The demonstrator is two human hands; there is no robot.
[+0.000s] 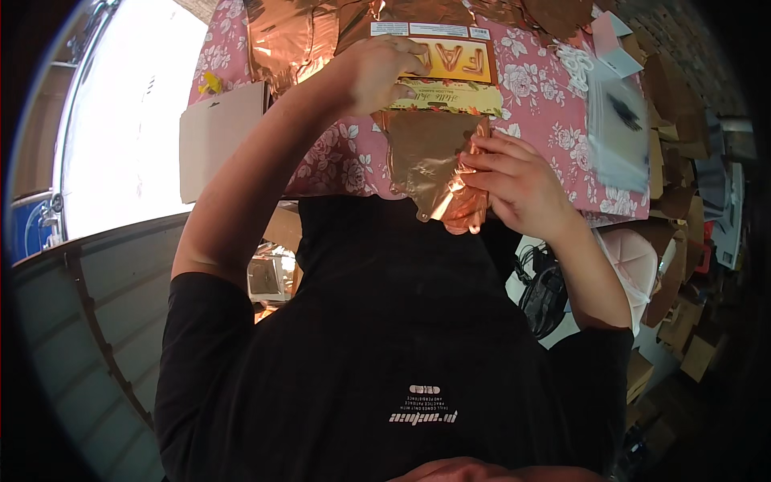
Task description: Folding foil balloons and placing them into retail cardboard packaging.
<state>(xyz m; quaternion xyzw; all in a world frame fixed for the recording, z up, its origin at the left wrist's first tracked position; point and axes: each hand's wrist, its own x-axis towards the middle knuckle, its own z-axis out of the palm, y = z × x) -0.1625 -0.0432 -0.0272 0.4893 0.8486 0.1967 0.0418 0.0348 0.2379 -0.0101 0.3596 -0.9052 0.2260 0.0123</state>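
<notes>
A flat, folded copper-coloured foil balloon (pixel 426 153) hangs over the near edge of the table toward my lap. At its far end lies a printed packaging card (pixel 462 60) with a yellow panel, a picture of balloon letters and a leaf-trimmed strip. My left hand (pixel 384 74) reaches across from the left and grips the card's left side, thumb on the strip and fingers over the yellow panel. On the right edge of the foil, my right hand (pixel 518 177) has its fingers on the creased, shiny folds; its thumb is hidden.
More copper foil pieces (pixel 305 32) cover the table's far side. A pink floral tablecloth (pixel 341 161) lies beneath. At left stands a cardboard box (pixel 221 149); at right are clear plastic bags (pixel 614 149), white string (pixel 574 64) and a small pale box (pixel 614 42). Cartons crowd the right.
</notes>
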